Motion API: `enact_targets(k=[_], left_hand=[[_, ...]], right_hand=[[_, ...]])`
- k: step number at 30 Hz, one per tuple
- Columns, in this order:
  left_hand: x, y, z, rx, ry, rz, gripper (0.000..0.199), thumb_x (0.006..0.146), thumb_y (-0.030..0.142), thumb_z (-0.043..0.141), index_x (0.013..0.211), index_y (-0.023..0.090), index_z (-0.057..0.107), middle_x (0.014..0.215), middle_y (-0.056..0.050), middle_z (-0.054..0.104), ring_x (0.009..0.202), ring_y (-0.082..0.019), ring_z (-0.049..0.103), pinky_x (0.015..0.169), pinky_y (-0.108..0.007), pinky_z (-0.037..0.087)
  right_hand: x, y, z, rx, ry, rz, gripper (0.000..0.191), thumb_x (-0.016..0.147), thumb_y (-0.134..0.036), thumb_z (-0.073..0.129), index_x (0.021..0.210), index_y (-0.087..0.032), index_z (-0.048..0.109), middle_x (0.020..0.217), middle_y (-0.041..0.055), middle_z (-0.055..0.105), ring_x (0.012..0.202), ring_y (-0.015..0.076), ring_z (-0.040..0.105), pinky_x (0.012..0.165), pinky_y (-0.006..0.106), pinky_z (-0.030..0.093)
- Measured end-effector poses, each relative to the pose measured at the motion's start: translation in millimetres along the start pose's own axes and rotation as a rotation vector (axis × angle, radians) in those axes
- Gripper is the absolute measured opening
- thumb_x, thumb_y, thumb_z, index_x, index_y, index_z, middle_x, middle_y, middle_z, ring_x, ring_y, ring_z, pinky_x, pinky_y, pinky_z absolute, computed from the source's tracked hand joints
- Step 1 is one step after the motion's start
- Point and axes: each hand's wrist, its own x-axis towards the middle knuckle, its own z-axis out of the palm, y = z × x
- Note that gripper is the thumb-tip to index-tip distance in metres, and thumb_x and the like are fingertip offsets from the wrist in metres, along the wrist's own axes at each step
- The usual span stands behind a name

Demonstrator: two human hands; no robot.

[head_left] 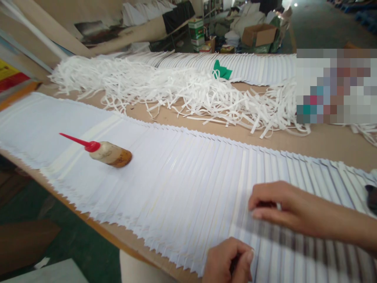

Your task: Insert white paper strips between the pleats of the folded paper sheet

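Overlapping white sheets (188, 188) lie fanned in a long row across the table, with narrow strips showing along their edges. My right hand (279, 204) reaches in from the right over the row, fingers curled and thumb close to the forefinger. Nearer to me, my left hand (229, 261) is closed at the front edge of the sheets, thumb against the bent forefinger. I cannot make out whether a strip is pinched in either hand. On the sheets at left lies a squeeze bottle (110, 154) with a red pointed nozzle and brownish liquid inside.
Behind the row is a heap of loose white strips (176, 88) on the brown tabletop (294, 137). A green scrap (222, 70) sits near another row of sheets (265, 67). Farther back are a cardboard box (259, 35) and stacked cartons. A blurred-out patch covers the right.
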Motion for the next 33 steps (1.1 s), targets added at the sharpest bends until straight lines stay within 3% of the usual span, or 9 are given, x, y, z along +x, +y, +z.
enact_targets(k=[2, 4, 9, 13, 17, 20, 22, 26, 33], left_hand=[[0.9, 9.8, -6.3, -0.164, -0.031, -0.112, 0.051, 0.107, 0.061, 0.053, 0.087, 0.018, 0.072, 0.06, -0.002, 0.062, 0.052, -0.011, 0.049, 0.053, -0.022, 0.037], [1.6, 17.3, -8.6, -0.29, -0.034, -0.199, 0.056, 0.101, 0.071, 0.058, 0.087, 0.018, 0.071, 0.059, -0.001, 0.06, 0.05, -0.01, 0.045, 0.051, -0.021, 0.036], [-1.1, 23.1, -2.0, -0.447, -0.057, -0.354, 0.062, 0.091, 0.079, 0.066, 0.09, 0.017, 0.07, 0.06, 0.001, 0.061, 0.047, -0.009, 0.045, 0.048, -0.02, 0.033], [-5.0, 14.0, 11.6, -0.566, -0.11, -0.406, 0.07, 0.085, 0.082, 0.07, 0.1, 0.014, 0.073, 0.059, 0.002, 0.059, 0.044, -0.007, 0.041, 0.046, -0.02, 0.028], [-8.2, 2.6, 21.2, -0.714, -0.205, -0.423, 0.091, 0.075, 0.086, 0.076, 0.125, 0.01, 0.072, 0.063, 0.001, 0.061, 0.043, -0.006, 0.04, 0.045, -0.021, 0.024], [-13.5, 5.5, 21.0, -0.752, -0.257, -0.395, 0.098, 0.078, 0.078, 0.078, 0.148, 0.011, 0.062, 0.07, 0.001, 0.066, 0.045, -0.006, 0.043, 0.045, -0.022, 0.023], [-19.4, 15.5, 18.7, -0.767, -0.22, -0.395, 0.09, 0.084, 0.069, 0.078, 0.15, 0.011, 0.06, 0.073, 0.0, 0.068, 0.045, -0.005, 0.043, 0.046, -0.023, 0.022], [-28.1, 39.4, 14.7, -0.826, -0.021, -0.454, 0.065, 0.088, 0.046, 0.076, 0.139, 0.006, 0.066, 0.077, -0.002, 0.069, 0.051, -0.005, 0.044, 0.051, -0.024, 0.022], [-13.9, 49.7, 17.8, -0.656, 0.091, -0.349, 0.048, 0.088, 0.047, 0.074, 0.119, 0.011, 0.066, 0.075, 0.002, 0.066, 0.051, -0.006, 0.044, 0.052, -0.023, 0.029]], right_hand=[[-15.2, -18.0, 31.5, 0.052, -0.057, -0.005, 0.022, 0.104, -0.042, 0.062, 0.097, -0.024, 0.073, 0.088, 0.0006, 0.074, 0.079, 0.0151, 0.065, 0.072, 0.026, 0.045], [-25.4, -23.3, 53.4, 0.056, -0.032, -0.019, 0.02, 0.105, -0.038, 0.061, 0.097, -0.024, 0.072, 0.091, 0.0005, 0.074, 0.084, 0.0155, 0.066, 0.076, 0.027, 0.045], [-39.1, -15.6, 74.8, 0.006, 0.048, 0.008, 0.021, 0.106, -0.029, 0.056, 0.092, -0.023, 0.069, 0.088, 0.0004, 0.072, 0.083, 0.0168, 0.067, 0.076, 0.029, 0.044], [-46.2, -14.2, 87.6, -0.323, 0.12, -0.114, 0.016, 0.101, -0.019, 0.056, 0.087, -0.022, 0.063, 0.084, 0.0019, 0.07, 0.076, 0.0195, 0.065, 0.07, 0.031, 0.044], [-49.5, -6.9, 99.5, -0.67, 0.202, -0.26, 0.018, 0.086, -0.005, 0.057, 0.083, -0.022, 0.06, 0.079, 0.0025, 0.067, 0.068, 0.0218, 0.063, 0.064, 0.034, 0.042], [-51.8, -1.4, 95.6, -0.688, 0.156, -0.191, 0.015, 0.087, -0.007, 0.058, 0.085, -0.022, 0.06, 0.08, 0.0026, 0.068, 0.069, 0.0215, 0.065, 0.064, 0.033, 0.041], [-54.1, -1.1, 86.0, -0.624, 0.122, -0.119, 0.014, 0.094, -0.012, 0.054, 0.085, -0.022, 0.059, 0.081, 0.0033, 0.069, 0.071, 0.0207, 0.065, 0.067, 0.032, 0.042], [-57.4, -4.4, 62.5, -0.377, 0.115, 0.017, 0.024, 0.104, -0.027, 0.047, 0.084, -0.021, 0.059, 0.08, 0.0039, 0.068, 0.072, 0.0183, 0.061, 0.068, 0.031, 0.042], [-59.7, -13.3, 55.1, 0.004, 0.12, 0.123, 0.026, 0.102, -0.038, 0.055, 0.084, -0.022, 0.064, 0.073, 0.0003, 0.064, 0.065, 0.0141, 0.055, 0.063, 0.028, 0.042]])
